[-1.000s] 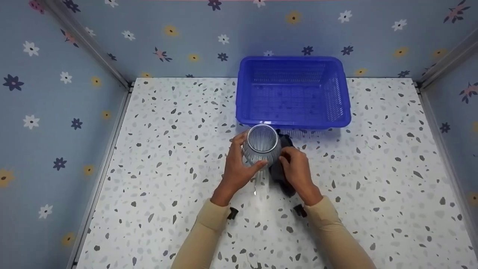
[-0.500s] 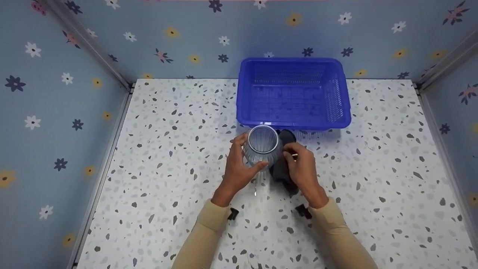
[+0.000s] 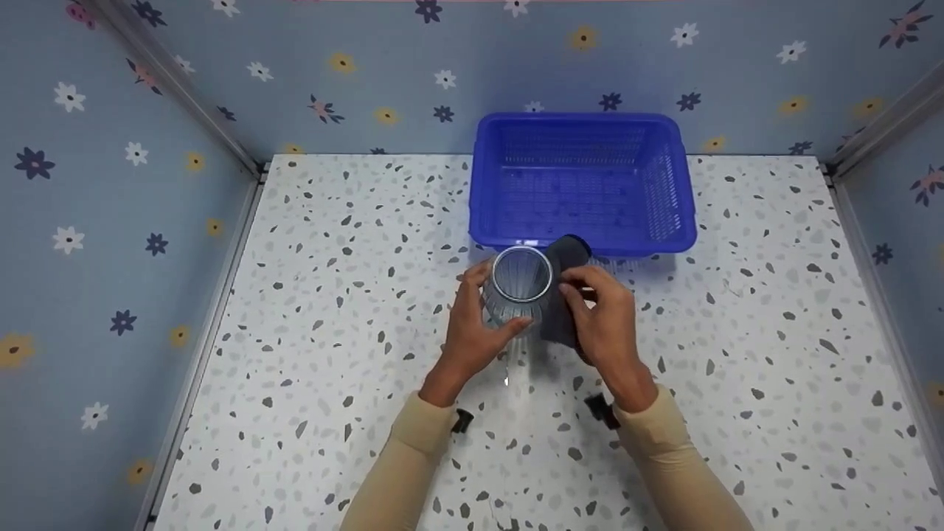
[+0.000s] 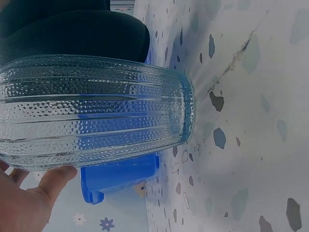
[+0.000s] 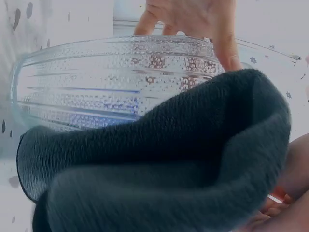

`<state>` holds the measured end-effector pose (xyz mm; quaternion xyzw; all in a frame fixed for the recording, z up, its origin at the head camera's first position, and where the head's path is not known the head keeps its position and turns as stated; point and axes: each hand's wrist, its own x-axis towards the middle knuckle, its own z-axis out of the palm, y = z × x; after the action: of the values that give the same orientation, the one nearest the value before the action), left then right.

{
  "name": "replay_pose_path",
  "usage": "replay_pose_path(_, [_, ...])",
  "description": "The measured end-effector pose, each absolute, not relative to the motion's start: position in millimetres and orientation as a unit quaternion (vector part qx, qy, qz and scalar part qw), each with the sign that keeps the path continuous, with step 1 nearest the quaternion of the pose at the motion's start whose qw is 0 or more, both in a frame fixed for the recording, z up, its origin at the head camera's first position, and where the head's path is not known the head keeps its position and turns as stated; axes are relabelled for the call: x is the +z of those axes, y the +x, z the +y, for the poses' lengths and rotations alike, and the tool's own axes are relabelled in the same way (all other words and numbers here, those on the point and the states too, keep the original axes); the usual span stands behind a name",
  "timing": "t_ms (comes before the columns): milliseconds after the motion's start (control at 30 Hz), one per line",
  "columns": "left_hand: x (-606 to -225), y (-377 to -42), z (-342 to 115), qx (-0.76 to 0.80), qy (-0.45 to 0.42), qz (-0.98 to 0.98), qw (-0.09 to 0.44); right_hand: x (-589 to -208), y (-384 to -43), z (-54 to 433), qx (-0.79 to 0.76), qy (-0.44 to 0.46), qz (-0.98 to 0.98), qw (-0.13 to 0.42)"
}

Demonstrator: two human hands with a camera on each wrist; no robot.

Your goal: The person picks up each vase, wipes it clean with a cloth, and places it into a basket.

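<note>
A clear ribbed glass vase (image 3: 516, 310) with a dimpled surface stands upright on the speckled table, its round mouth facing up. My left hand (image 3: 472, 328) grips it from the left, thumb on the near side and fingers round the far side. Along the vase's right side hangs a dark grey cloth (image 3: 569, 254), and my right hand (image 3: 608, 317) pinches it between thumb and fingers. In the right wrist view the folded cloth (image 5: 159, 198) covers part of the vase (image 5: 91, 82), and the fingertips holding it are mostly hidden.
A blue plastic basket (image 3: 483, 184) with perforated sides sits just beyond the vase, against the flowered back wall (image 3: 501, 44). Flowered side panels rise at the left (image 3: 110, 280) and right. White speckled table surface (image 3: 354, 295) extends on both sides of my hands.
My right hand has moved right and slightly away from me, drawing the cloth up and out towards the basket. The left hand and the vase have stayed in place.
</note>
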<state>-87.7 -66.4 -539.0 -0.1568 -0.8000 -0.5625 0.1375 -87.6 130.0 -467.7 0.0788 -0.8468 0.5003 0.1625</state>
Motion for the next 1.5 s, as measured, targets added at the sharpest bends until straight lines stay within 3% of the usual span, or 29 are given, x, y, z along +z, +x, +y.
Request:
replay_pose_path(500, [-535.5,-89.7,-66.9,-0.55,-0.162,-0.804,0.157,-475.5,-91.7,138.3,0.512,0.069,-0.848,0.124])
replay_pose_path(1167, [-535.9,-86.2,-67.1,-0.573,-0.149,-0.796,0.127,-550.0,-94.5,136.7,0.471,0.063,-0.875,0.093])
replay_pose_path(1500, [-536.8,-86.0,-66.2,-0.569,-0.148,-0.799,0.127,-530.7,-92.9,138.9,0.502,0.054,-0.858,0.092])
